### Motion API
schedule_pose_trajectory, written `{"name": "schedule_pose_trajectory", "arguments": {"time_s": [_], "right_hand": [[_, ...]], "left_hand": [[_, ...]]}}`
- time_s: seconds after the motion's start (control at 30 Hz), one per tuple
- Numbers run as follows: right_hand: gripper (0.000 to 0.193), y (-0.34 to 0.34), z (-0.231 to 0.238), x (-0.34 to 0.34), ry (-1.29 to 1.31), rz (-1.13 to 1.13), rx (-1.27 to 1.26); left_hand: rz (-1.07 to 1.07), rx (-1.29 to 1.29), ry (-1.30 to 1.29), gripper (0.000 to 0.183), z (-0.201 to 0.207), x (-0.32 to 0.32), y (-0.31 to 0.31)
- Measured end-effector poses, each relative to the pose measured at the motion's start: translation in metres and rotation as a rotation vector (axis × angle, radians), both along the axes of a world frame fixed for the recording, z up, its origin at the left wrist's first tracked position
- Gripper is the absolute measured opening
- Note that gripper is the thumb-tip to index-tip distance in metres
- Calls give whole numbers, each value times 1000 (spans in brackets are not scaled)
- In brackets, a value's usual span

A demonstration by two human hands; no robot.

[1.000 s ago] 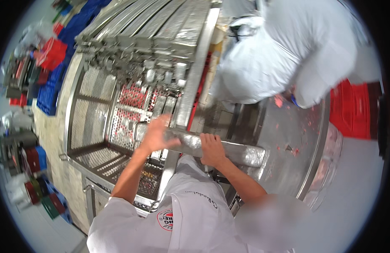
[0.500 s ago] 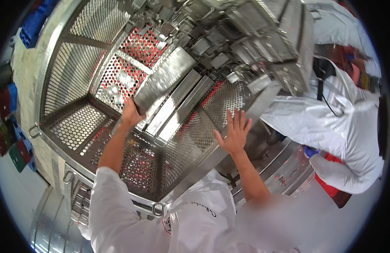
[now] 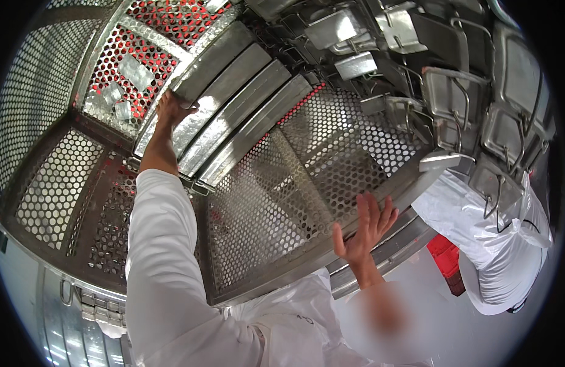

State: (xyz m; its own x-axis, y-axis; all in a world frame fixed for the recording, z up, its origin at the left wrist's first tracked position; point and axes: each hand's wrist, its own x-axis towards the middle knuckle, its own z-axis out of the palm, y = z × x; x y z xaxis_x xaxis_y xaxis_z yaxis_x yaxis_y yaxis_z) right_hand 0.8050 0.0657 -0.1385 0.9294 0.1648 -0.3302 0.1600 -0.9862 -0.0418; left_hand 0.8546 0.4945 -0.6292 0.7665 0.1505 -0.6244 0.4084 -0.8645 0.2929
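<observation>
Several long, shiny metal moulds (image 3: 236, 105) lie side by side inside a large perforated metal basket (image 3: 258, 282). My left hand (image 3: 171, 111) is closed over the outer long side of the leftmost mould (image 3: 212, 66), its thumb toward the mould's top. Part of its fingers is hidden behind that edge. Over the basket's right rim, my right hand (image 3: 366, 231) is spread with nothing in it. Whether it touches the rim I cannot tell.
Many metal mould lids (image 3: 457, 95) with wire handles are heaped at the far right. Small metal plates (image 3: 136, 72) lie on the basket floor left of the row. A person in white (image 3: 496, 257) bends beyond the right rim, near a red crate (image 3: 444, 254).
My view has come closer over the basket, and the moulds and lids look larger. My left hand stays at the leftmost mould; my right hand remains spread, now over the rim.
</observation>
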Motion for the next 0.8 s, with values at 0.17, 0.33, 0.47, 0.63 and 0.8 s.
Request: {"name": "schedule_pose_trajectory", "arguments": {"time_s": [0.17,0.33,0.47,0.63,0.8], "right_hand": [[68,-5,1,6,-41,6,98],[66,-10,13,-21,-129,-141,210],[69,-27,16,-27,-120,-86,419],[52,-66,93,-100,-52,-213,792],[49,-125,174,-334,-137,-600,862]], "left_hand": [[50,-570,-71,106,-18,-39,29],[-38,-266,172,94,102,-50,-52],[182,-276,-304,40,249,-83,-112],[-265,-553,-258,31,482,-90,-229],[-707,-1072,-8,34,609,-170,-378]]}}
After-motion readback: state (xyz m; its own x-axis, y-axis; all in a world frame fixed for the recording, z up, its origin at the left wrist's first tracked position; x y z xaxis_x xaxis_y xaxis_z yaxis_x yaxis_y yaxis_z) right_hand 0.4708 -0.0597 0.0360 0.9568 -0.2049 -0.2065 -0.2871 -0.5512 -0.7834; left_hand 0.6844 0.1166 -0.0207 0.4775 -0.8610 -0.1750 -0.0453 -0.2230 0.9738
